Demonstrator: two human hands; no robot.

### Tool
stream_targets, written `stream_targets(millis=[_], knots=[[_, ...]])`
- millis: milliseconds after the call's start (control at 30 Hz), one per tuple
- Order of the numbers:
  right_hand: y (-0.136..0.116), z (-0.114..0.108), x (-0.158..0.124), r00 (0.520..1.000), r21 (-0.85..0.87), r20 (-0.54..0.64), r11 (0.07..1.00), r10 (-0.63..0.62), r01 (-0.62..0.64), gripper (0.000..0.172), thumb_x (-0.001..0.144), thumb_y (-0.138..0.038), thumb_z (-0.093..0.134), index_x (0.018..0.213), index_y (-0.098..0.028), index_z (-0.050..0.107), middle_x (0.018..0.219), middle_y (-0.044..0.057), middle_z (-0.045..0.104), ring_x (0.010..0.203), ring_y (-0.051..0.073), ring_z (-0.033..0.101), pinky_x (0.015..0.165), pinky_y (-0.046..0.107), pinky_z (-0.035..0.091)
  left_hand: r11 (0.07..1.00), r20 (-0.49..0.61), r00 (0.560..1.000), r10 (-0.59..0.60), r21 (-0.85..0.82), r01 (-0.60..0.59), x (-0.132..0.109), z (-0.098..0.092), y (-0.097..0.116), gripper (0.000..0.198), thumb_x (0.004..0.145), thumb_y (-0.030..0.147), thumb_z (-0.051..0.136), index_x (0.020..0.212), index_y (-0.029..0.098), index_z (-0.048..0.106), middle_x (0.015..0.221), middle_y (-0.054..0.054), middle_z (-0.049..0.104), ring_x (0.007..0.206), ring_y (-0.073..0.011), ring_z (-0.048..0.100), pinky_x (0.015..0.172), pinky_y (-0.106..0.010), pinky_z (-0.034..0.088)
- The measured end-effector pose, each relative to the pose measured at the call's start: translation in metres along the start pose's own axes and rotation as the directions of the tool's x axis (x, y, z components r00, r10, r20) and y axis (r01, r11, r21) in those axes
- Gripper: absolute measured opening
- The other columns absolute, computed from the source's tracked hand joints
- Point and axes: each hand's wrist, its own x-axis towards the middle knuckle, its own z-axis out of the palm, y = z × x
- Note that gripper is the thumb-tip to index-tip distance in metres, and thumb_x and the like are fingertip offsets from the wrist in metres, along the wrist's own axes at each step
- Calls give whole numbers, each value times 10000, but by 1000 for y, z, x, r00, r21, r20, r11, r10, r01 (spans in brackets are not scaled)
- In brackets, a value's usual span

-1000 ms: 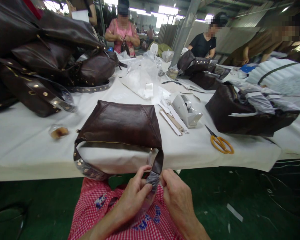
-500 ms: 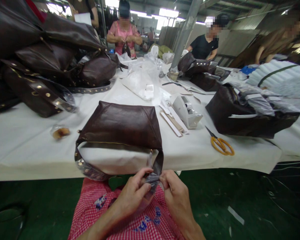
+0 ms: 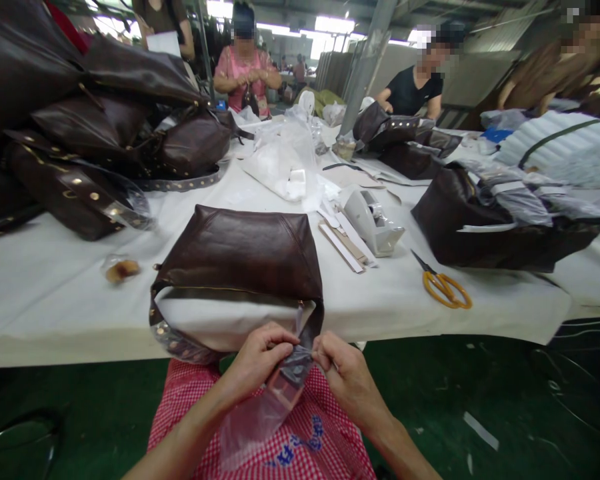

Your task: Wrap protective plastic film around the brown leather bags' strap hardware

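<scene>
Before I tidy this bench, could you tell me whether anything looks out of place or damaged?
Nothing looks damaged. The strap of the bag hangs off the table edge, its plastic bunched and loose between the left hand and right hand. The scissors lie close to that edge.

The bag [image 3: 240, 257] lies on the table [image 3: 40, 293] at its near edge. Its strap [image 3: 180, 343] hangs over that edge in front of it, pinched between the left hand [image 3: 257, 357] and the right hand [image 3: 347, 373]. Right of the bag stands the tape dispenser [image 3: 373, 220], with the scissors [image 3: 445, 287] farther right and a second bag [image 3: 480, 227] behind them. A small packet [image 3: 120, 270] lies left of the bag, a pile of bags [image 3: 80, 133] behind-left, and plastic bags [image 3: 285, 157] straight behind.
</scene>
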Motion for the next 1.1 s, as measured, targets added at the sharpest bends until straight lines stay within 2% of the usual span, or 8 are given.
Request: stream_targets(millis=[67,167,300,433,567,767,933,1100], knots=[[-2,1,-1,1000,-27,-12,1000,-3,3,226,672,2,325,661,-224,322,696,-16,458,651,136,454,620,250,340,997,0,997,73,22,-73,4,2,-2,154,799,192,573,790,182,727,816,-36,640,829,-175,582,785,-289,441],[-4,2,-4,999,-96,-46,995,-10,5,227,668,5,326,665,-221,352,688,-14,463,640,136,452,604,244,337,979,64,983,174,91,-180,8,6,-1,155,814,163,575,780,186,725,784,-28,614,796,-162,557,744,-275,419],[-6,5,-5,997,-165,-81,986,-19,6,220,706,-7,332,652,-221,339,677,-12,439,641,140,441,590,241,321,961,83,969,232,134,-242,10,11,2,165,821,116,550,749,179,684,779,-21,572,791,-153,534,724,-265,401],[-5,9,-6,997,-213,-71,977,-25,9,238,730,5,313,657,-220,330,684,-11,429,644,140,428,593,243,310,961,61,970,237,129,-243,8,16,3,162,831,105,511,707,173,589,783,-16,544,794,-152,520,734,-271,395],[-3,12,-6,997,-244,-66,969,-46,29,249,703,26,318,652,-217,341,677,-10,430,638,140,427,584,248,295,953,64,973,223,194,-232,8,22,1,171,855,110,432,716,185,498,800,-19,501,791,-161,494,729,-283,391],[-2,17,-6,983,-422,-173,906,-70,-10,250,758,15,353,670,-212,410,676,-11,457,640,147,426,591,271,267,934,12,977,211,292,-205,10,31,-5,179,874,134,389,723,200,458,798,-21,488,771,-169,477,715,-296,387],[2,19,-8,974,-351,-218,936,-55,-25,245,700,22,341,640,-214,370,656,-24,424,612,134,409,573,262,255,940,91,981,169,285,-188,17,26,-1,168,865,141,426,716,194,483,752,-1,511,736,-153,494,693,-279,373],[9,13,-8,979,-161,-200,985,33,-66,223,675,2,334,642,-219,323,669,-33,411,620,127,411,583,249,274,956,167,976,137,236,-175,26,19,7,157,851,148,449,707,189,496,707,15,526,697,-138,489,659,-262,360]])
